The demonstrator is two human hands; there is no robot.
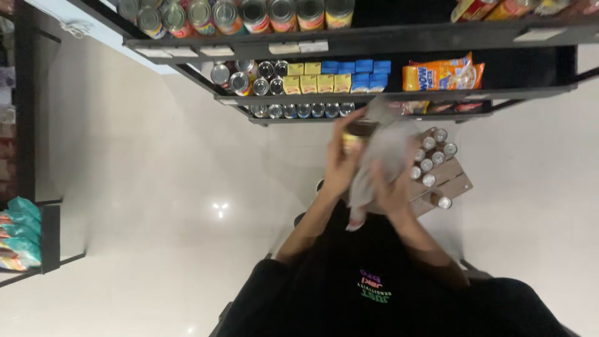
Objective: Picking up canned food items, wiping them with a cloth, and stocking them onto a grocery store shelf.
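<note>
The left hand (340, 163) is gripping a can (353, 136), fingers curling around it, held up near the far shelves (349, 97). The right hand (392, 187) is pressing a grey cloth (384, 156) against the can, fingers spreading over the cloth, above a wooden crate (452, 181) of cans.

Shop aisle with glossy pale floor and black shelving

A black shelf rack (387, 93) runs along the top, its tiers stocked with tins, yellow and blue boxes and orange packets. Below it the white tiled floor (156, 206) shows a small ceiling-light glare. Left of the rack, a second dark shelf (28, 156) holds teal packets (19, 234).
</note>
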